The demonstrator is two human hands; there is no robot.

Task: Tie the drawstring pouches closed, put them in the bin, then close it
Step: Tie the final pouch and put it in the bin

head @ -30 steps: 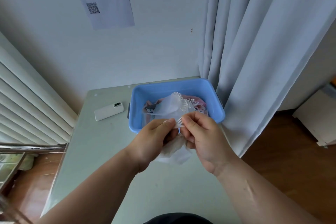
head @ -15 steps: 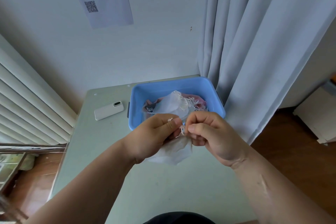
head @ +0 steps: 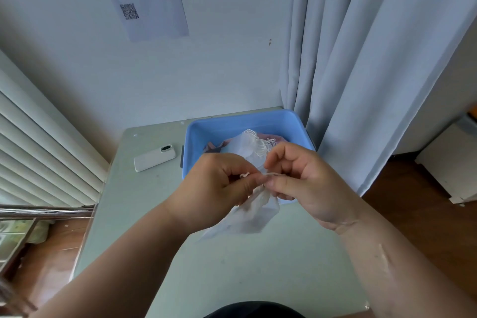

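A sheer white drawstring pouch (head: 249,217) hangs above the table between my hands, just in front of the blue bin (head: 247,122). My left hand (head: 214,193) pinches the pouch's white string at its gathered top. My right hand (head: 302,181) pinches the other end of the string, thumb and forefinger together, fingertips almost touching the left hand's. Inside the bin lie other pouches (head: 247,143), white and pink, with loose white strings on top. No lid is visible.
A white phone (head: 154,158) lies on the pale green table (head: 232,273) left of the bin. Grey curtains (head: 361,59) hang close behind and right of the bin. A radiator (head: 38,152) lines the left side. The wall carries a paper sheet.
Both hands have risen slightly and drawn closer to the bin, still working the string; the pouch body now hangs lower and more stretched beneath them.
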